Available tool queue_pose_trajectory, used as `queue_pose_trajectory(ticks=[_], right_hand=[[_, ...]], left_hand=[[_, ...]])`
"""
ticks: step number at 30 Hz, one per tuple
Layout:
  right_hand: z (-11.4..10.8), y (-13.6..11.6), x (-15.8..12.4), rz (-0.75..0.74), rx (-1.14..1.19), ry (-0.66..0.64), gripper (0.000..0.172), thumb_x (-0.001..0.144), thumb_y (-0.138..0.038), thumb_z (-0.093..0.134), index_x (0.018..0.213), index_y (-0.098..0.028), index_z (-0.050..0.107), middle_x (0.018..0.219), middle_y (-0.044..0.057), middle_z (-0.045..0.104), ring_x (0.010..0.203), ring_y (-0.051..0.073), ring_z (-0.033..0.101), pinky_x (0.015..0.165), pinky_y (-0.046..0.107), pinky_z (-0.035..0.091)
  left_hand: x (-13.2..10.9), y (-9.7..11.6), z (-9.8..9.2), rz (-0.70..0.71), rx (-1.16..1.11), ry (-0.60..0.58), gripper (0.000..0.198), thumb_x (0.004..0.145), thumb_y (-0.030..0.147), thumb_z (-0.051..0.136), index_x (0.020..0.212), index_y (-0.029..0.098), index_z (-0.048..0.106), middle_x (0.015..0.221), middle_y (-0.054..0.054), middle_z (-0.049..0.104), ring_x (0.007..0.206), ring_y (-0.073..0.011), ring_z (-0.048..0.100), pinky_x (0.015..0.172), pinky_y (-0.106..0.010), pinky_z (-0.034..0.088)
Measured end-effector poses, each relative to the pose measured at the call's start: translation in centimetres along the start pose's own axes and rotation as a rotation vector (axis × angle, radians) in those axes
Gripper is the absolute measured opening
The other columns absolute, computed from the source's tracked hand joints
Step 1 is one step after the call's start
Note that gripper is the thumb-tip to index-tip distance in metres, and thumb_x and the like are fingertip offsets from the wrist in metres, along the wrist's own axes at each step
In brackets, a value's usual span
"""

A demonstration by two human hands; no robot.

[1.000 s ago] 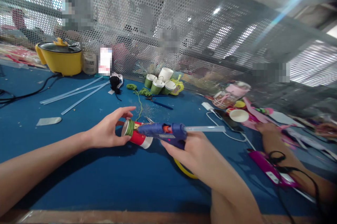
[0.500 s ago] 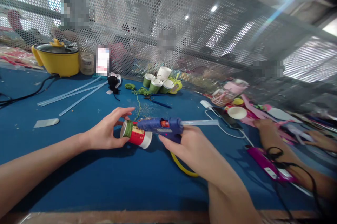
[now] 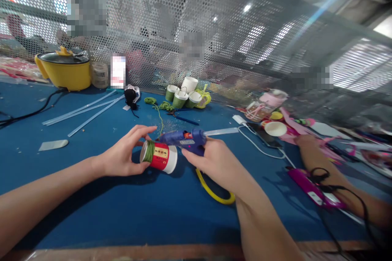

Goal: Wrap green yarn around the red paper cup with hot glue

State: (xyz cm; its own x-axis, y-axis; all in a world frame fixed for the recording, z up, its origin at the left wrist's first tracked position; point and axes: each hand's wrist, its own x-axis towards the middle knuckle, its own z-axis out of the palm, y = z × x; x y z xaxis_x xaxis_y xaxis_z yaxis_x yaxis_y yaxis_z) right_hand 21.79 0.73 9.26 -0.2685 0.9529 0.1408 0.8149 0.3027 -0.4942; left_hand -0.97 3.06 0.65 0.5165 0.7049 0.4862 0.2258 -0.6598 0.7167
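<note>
My left hand [image 3: 130, 152] grips the end of a small paper cup [image 3: 162, 157] lying on its side. Green yarn [image 3: 149, 151] is wound round that end, beside a red printed label; the other end is white. With my right hand [image 3: 214, 157] I hold a blue glue gun [image 3: 186, 140], a clear glue stick [image 3: 222, 131] poking out of its back. The gun's nozzle points left, close to the far side of the cup; whether it touches is hidden. A strand of green yarn runs from the cup back to a loose heap [image 3: 165, 106].
Yarn-wrapped cups [image 3: 180, 98] and pliers [image 3: 185, 118] lie behind. Glue sticks [image 3: 82, 110], a yellow pot [image 3: 65, 71] and a phone [image 3: 118, 72] are at left. Yellow handle loops [image 3: 216, 191] lie near my right wrist. A purple power strip [image 3: 315, 189] and a co-worker's arm [image 3: 321, 167] are at right.
The glue gun and my right hand have shifted slightly left and toward the cup's far side, uncovering more of its label. My left hand keeps its grip on the cup. The co-worker's farther hand has left view.
</note>
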Motion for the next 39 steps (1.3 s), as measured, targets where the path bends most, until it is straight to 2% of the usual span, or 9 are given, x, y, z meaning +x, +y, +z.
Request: queue_pose_trajectory(ticks=[4, 8, 15, 18, 23, 26, 29, 33, 39], right_hand=[[0.0, 1.7, 1.8, 0.215, 0.147, 0.107, 0.015, 0.074, -0.03, 0.061, 0.073, -0.015, 0.06, 0.052, 0.001, 0.063, 0.047, 0.015, 0.058, 0.048, 0.025, 0.044], [0.5, 4.4, 4.1, 0.267, 0.269, 0.291, 0.019, 0.075, -0.033, 0.063, 0.074, -0.014, 0.059, 0.065, 0.005, 0.068, 0.06, 0.016, 0.064, 0.057, 0.024, 0.048], [3.0, 7.8, 6.8, 0.458, 0.036, 0.122, 0.042, 0.089, -0.035, 0.044, 0.055, -0.014, 0.057, 0.058, 0.012, 0.067, 0.047, 0.014, 0.06, 0.053, 0.024, 0.045], [3.4, 8.2, 7.2, 0.512, -0.084, 0.1, 0.043, 0.089, -0.035, 0.045, 0.057, -0.011, 0.061, 0.062, 0.017, 0.067, 0.058, 0.02, 0.064, 0.059, 0.029, 0.046], [3.1, 5.6, 6.2, 0.42, -0.22, 0.14, 0.033, 0.086, -0.036, 0.051, 0.081, -0.009, 0.069, 0.102, 0.022, 0.066, 0.102, 0.03, 0.059, 0.081, 0.034, 0.042], [3.5, 2.7, 5.4, 0.214, -0.097, -0.001, 0.048, 0.089, -0.052, 0.04, 0.081, -0.017, 0.071, 0.094, 0.009, 0.07, 0.092, 0.02, 0.063, 0.079, 0.026, 0.043], [4.2, 0.5, 5.3, 0.007, 0.168, -0.235, 0.057, 0.089, -0.058, 0.033, 0.08, -0.015, 0.071, 0.09, 0.008, 0.071, 0.086, 0.019, 0.063, 0.078, 0.026, 0.044], [4.8, -0.1, 5.5, 0.121, 0.474, -0.37, 0.056, 0.085, -0.061, 0.041, 0.075, -0.013, 0.069, 0.075, 0.007, 0.069, 0.069, 0.016, 0.061, 0.066, 0.027, 0.045], [5.1, 0.3, 4.7, 0.086, 0.624, -0.345, 0.037, 0.067, -0.049, 0.07, 0.083, -0.015, 0.066, 0.075, 0.002, 0.066, 0.066, 0.014, 0.058, 0.061, 0.026, 0.044]], left_hand=[[0.0, 0.0, -0.1, 0.023, 0.045, 0.003, 0.073, 0.071, 0.011, 0.06, 0.135, 0.026, 0.029, 0.122, -0.01, 0.038, 0.106, -0.0223, 0.051, 0.09, -0.04, 0.053], [-0.1, 0.3, -0.1, 0.075, 0.134, -0.007, 0.074, 0.07, 0.01, 0.06, 0.136, 0.025, 0.028, 0.128, -0.012, 0.036, 0.111, -0.0256, 0.049, 0.094, -0.042, 0.05], [-0.3, 0.5, -0.1, 0.182, 0.265, -0.026, 0.071, 0.075, 0.012, 0.058, 0.137, 0.024, 0.025, 0.133, -0.014, 0.034, 0.124, -0.0312, 0.039, 0.101, -0.048, 0.042], [-0.3, 0.5, -0.1, 0.184, 0.269, -0.035, 0.073, 0.075, 0.013, 0.058, 0.138, 0.024, 0.022, 0.133, -0.015, 0.032, 0.123, -0.0307, 0.041, 0.101, -0.048, 0.043], [-0.3, 0.5, -0.1, 0.203, 0.271, -0.049, 0.075, 0.076, 0.012, 0.056, 0.14, 0.024, 0.018, 0.134, -0.015, 0.031, 0.124, -0.0306, 0.04, 0.103, -0.048, 0.041], [-0.3, 0.7, 0.0, 0.219, 0.266, -0.046, 0.076, 0.076, 0.011, 0.056, 0.14, 0.024, 0.019, 0.135, -0.015, 0.031, 0.125, -0.0312, 0.039, 0.103, -0.048, 0.041], [-0.2, 0.8, 0.0, 0.254, 0.276, -0.053, 0.078, 0.074, 0.009, 0.057, 0.14, 0.024, 0.018, 0.136, -0.016, 0.03, 0.129, -0.0323, 0.035, 0.104, -0.049, 0.039], [-0.2, 0.9, 0.0, 0.282, 0.3, -0.057, 0.08, 0.074, 0.008, 0.057, 0.141, 0.024, 0.016, 0.135, -0.017, 0.029, 0.129, -0.0325, 0.033, 0.103, -0.052, 0.039], [-0.1, 1.2, -0.1, 0.286, 0.331, -0.072, 0.085, 0.074, 0.01, 0.061, 0.142, 0.025, 0.012, 0.132, -0.018, 0.03, 0.127, -0.034, 0.034, 0.1, -0.052, 0.043]])
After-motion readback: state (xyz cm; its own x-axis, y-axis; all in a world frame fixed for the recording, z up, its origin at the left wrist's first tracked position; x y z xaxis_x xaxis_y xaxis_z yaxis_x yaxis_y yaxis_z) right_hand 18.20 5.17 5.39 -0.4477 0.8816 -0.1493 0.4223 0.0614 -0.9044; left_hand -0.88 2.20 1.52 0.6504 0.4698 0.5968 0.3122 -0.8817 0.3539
